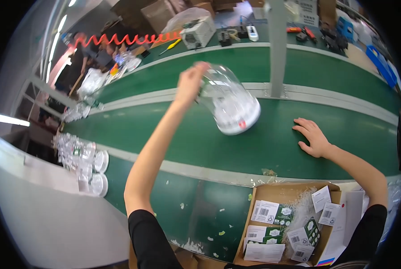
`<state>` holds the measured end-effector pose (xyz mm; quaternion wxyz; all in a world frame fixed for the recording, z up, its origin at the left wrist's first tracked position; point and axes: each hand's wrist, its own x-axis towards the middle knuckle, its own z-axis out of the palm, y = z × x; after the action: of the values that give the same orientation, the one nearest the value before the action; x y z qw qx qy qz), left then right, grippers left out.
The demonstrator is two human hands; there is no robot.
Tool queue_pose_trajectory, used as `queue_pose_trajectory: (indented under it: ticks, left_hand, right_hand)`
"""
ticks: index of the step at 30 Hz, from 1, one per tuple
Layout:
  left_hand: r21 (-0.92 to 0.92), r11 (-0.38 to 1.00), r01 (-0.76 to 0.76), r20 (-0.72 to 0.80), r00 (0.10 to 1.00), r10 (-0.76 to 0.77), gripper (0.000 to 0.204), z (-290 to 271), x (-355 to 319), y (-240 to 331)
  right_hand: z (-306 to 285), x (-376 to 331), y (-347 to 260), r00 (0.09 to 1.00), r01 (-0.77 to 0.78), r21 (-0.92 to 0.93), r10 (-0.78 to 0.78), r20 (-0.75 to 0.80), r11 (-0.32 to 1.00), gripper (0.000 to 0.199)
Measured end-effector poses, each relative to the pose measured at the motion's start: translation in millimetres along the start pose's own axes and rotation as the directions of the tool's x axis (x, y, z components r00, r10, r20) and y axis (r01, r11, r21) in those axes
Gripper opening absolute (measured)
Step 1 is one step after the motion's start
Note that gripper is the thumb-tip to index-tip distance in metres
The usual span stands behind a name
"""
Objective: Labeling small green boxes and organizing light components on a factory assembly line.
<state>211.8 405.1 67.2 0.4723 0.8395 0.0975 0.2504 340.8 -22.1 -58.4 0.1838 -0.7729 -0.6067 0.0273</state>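
My left hand (191, 84) is closed on the narrow upper end of a clear plastic container (229, 101). The container flares toward a wide whitish end with a small red mark near it, and hangs tilted over the green conveyor belt (272, 152). What lies inside it is blurred. To the right, my right hand (314, 138) is held over the belt, palm down with its fingers spread and nothing in them.
An open cardboard box (294, 190) holds green and white printed cards at the lower right. Several clear containers (86, 157) with white round ends stand at the left. A metal post (277, 49) rises beyond the belt. A red coiled hose (119, 39) stretches across the back.
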Motion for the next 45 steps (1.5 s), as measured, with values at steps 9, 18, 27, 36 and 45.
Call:
queue_pose_trajectory:
  ticks: [9,18,27,36,45]
  left_hand:
    - [0.298,0.896,-0.33,-0.447,0.781,0.436,0.043,95,130,-33]
    - [0.464,0.885,-0.023,-0.366,0.905,0.216,0.053,108,199,-104]
    - [-0.134,0.938,0.321,-0.274,0.897,-0.346,0.068,70,58,-130]
    - [0.36,0.921,0.148,0.266,0.93,-0.253,0.059,67,-297,22]
    - [0.618,0.774,-0.135,0.221,0.975,-0.007,0.055,107,-337,11]
  right_hand:
    - [12,2,5,0.998,-0.047,0.095,0.051,-0.045,0.994,0.053]
    - [12,18,8,0.998,-0.031,0.116,0.037,-0.05,0.993,0.051]
    - [29,20,3,0.992,0.012,0.129,0.005,-0.126,0.992,0.048]
    - [52,37,3,0.947,0.057,-0.035,-0.065,-0.314,0.998,0.047]
    - [37,29,-30,0.992,-0.072,-0.214,0.046,-0.12,0.974,0.036]
